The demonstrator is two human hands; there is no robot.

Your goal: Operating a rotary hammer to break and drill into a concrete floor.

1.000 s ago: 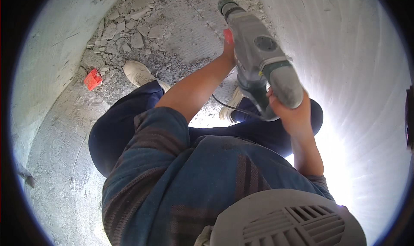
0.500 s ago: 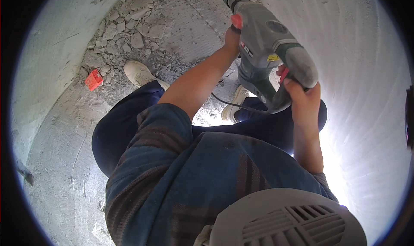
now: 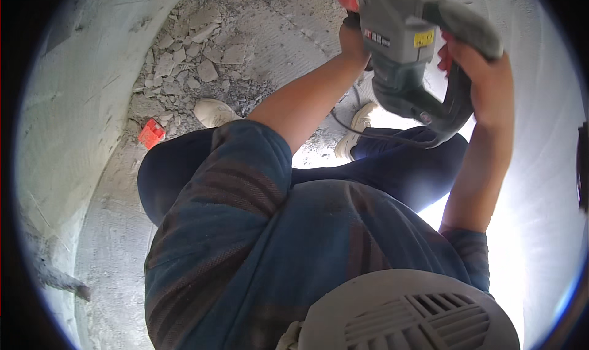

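Note:
A grey and dark green rotary hammer drill (image 3: 392, 21) is held up in front of me at the upper right. Its nose points to the far left and runs out at the top edge. My left hand (image 3: 354, 42) is closed at the front, around the side grip below a red part; the drill's body hides some of its fingers. Around the rear handle wraps my right hand (image 3: 488, 73), its fingers by the red trigger. A black cable (image 3: 362, 135) hangs from the handle's base and loops left past my shoe.
Broken chunks and dust form a rubble heap (image 3: 184, 61) on the far-left floor. A small orange-red box-like object (image 3: 151, 134) lies beside it. Pale walls curve up on both sides. A rough bar (image 3: 64, 280) juts in at left. A light grey vented shell (image 3: 411, 313) covers the lower edge.
Both hands have carried the drill to the right and farther up the picture. It lies more level now, with its nose partly cut off. My view has shifted slightly.

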